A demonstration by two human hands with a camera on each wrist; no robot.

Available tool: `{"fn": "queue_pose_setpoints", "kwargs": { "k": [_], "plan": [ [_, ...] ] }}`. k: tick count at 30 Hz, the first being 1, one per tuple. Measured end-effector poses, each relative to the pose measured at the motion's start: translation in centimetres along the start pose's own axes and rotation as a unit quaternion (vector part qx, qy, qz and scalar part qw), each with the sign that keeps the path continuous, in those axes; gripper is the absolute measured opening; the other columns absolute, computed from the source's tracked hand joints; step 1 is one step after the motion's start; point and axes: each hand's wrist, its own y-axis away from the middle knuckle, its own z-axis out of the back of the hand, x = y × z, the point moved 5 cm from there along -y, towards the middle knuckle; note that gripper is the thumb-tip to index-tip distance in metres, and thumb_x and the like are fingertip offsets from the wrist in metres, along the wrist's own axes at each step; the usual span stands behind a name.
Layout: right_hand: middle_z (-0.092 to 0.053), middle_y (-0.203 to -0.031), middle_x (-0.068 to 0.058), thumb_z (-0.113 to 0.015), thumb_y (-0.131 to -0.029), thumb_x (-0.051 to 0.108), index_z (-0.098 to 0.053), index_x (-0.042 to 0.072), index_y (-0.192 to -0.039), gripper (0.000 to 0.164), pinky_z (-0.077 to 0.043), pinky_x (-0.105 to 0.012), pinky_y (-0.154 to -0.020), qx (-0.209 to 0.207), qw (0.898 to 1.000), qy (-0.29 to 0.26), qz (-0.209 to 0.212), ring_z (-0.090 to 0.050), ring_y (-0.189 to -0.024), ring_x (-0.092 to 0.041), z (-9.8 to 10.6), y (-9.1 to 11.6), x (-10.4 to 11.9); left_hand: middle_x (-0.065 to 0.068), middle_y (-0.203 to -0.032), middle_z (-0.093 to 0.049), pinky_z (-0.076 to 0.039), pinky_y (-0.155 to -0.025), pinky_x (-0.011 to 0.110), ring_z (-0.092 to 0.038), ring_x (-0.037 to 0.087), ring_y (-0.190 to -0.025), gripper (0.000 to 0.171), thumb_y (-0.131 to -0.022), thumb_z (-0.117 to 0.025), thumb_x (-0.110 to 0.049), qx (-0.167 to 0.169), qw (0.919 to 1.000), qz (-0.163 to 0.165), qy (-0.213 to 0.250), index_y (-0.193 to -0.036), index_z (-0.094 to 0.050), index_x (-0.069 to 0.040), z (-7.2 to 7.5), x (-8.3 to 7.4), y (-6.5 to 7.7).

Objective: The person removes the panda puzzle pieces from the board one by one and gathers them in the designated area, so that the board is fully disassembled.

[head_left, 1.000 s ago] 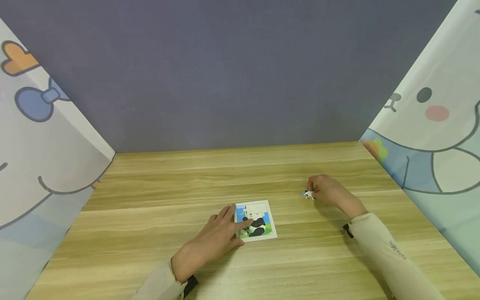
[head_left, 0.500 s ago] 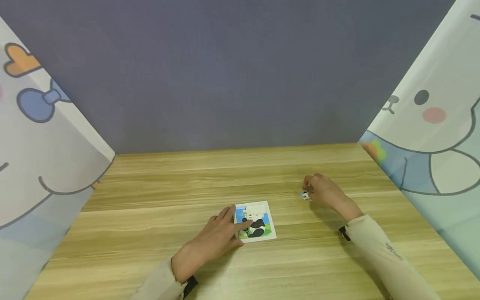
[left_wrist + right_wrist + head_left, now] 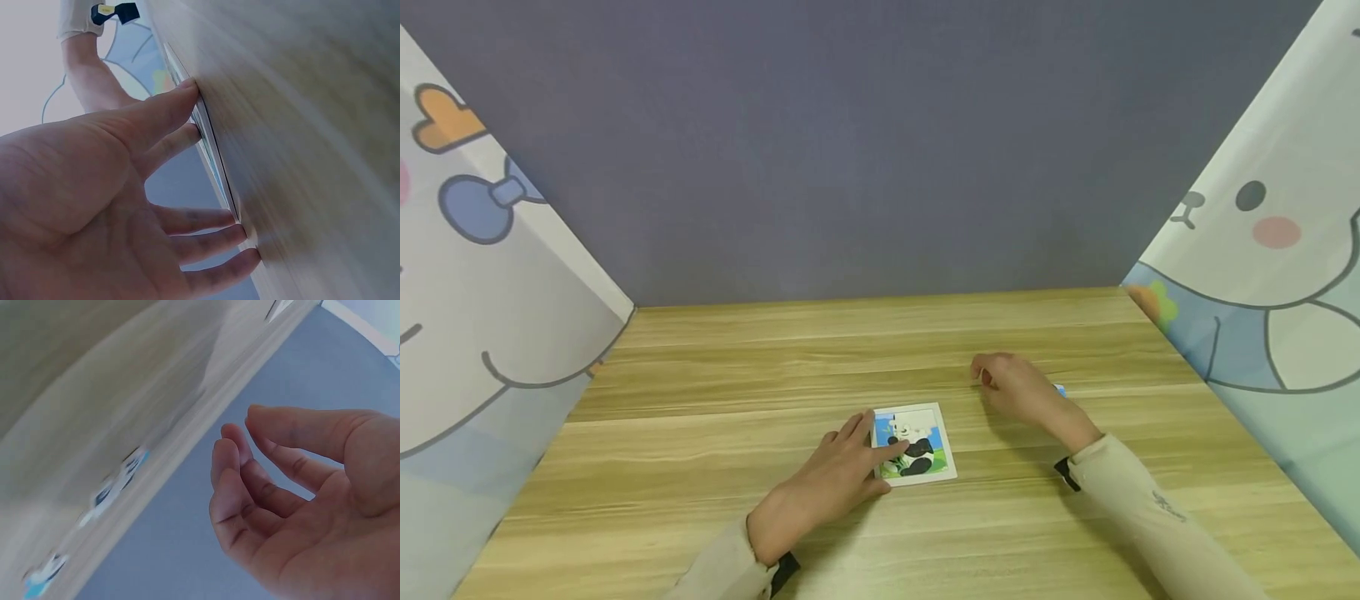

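A square panda jigsaw puzzle [image 3: 931, 477] with a white border lies on the table. My left hand [image 3: 823, 482] rests at its left side, the index finger reaching across the picture; in the left wrist view the thumb and fingertips [image 3: 228, 217] are at the board's edge. To the right of the board, my right hand [image 3: 1017, 396] hovers over the table, fingers loosely bent and thumb tip near the fingertips; nothing shows between them. Loose puzzle pieces [image 3: 107, 494] lie on the table near the right hand. In the head view, one blue piece [image 3: 1060, 389] peeks out behind it.
The wood-grain table [image 3: 737, 375] ends at a grey-blue wall panel [image 3: 880, 150]. White panels with cartoon figures close off the left side [image 3: 527, 292] and right side [image 3: 1285, 275].
My right hand has moved left, nearer the puzzle board, covering the piece seen before and uncovering a blue one behind it. The left hand has stayed in place on the board.
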Motion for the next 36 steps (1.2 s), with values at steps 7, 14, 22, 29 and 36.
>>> {"fn": "queue_pose_setpoints", "kwargs": {
  "k": [7, 14, 22, 29, 36],
  "plan": [
    [-0.066, -0.081, -0.004, -0.065, -0.088, -0.004, -0.068, 0.001, -0.102, 0.016, -0.047, -0.028, -0.059, 0.011, 1.000, 0.001, 0.027, -0.052, -0.063, -0.009, -1.1, -1.1, 2.4, 0.029, -0.154, -0.033, -0.045, -0.095, 0.063, -0.037, 0.044, -0.140, 0.054, -0.092, -0.071, -0.037, 0.001, 0.9999, -0.001, -0.011, -0.144, -0.055, -0.032, 0.0, -0.1, -0.1],
    [-0.072, -0.090, -0.009, -0.064, -0.089, -0.006, -0.069, 0.003, -0.107, 0.020, -0.054, -0.033, -0.067, 0.038, 0.998, 0.002, 0.045, -0.067, -0.078, -0.018, -2.2, -2.5, 5.4, 0.029, -0.154, -0.033, -0.046, -0.095, 0.063, -0.037, 0.044, -0.140, 0.055, -0.092, -0.070, -0.038, 0.003, 0.9998, -0.002, -0.020, -0.144, -0.055, -0.032, 0.0, -0.1, -0.2],
    [-0.072, -0.090, -0.011, -0.054, -0.093, -0.008, -0.069, -0.001, -0.114, 0.027, -0.053, -0.031, -0.065, 0.074, 0.992, -0.057, 0.082, -0.064, -0.070, -0.015, -3.9, -3.6, 8.6, 0.028, -0.152, -0.035, -0.047, -0.093, 0.061, -0.038, 0.044, -0.139, 0.055, -0.092, -0.070, -0.039, 0.005, 0.9992, -0.007, -0.039, -0.144, -0.055, -0.033, -0.3, 0.1, -0.4],
    [-0.072, -0.103, -0.011, -0.056, -0.095, -0.005, -0.068, 0.000, -0.117, 0.026, -0.055, -0.028, -0.070, 0.119, 0.984, -0.119, 0.065, -0.067, -0.077, -0.015, -5.2, -3.3, 9.7, 0.028, -0.153, -0.035, -0.047, -0.093, 0.063, -0.037, 0.045, -0.140, 0.056, -0.092, -0.070, -0.039, 0.006, 0.9988, -0.016, -0.046, -0.145, -0.053, -0.032, -0.1, 0.0, -0.8],
    [-0.071, -0.107, -0.011, -0.058, -0.096, -0.001, -0.066, -0.001, -0.121, 0.026, -0.054, -0.027, -0.077, 0.143, 0.980, -0.123, 0.056, -0.067, -0.090, -0.016, -5.9, -3.1, 10.1, 0.029, -0.153, -0.034, -0.047, -0.092, 0.065, -0.038, 0.048, -0.138, 0.056, -0.091, -0.071, -0.039, 0.008, 0.9992, -0.017, -0.036, -0.144, -0.055, -0.031, -0.1, 0.1, -0.4]
  ]
}}
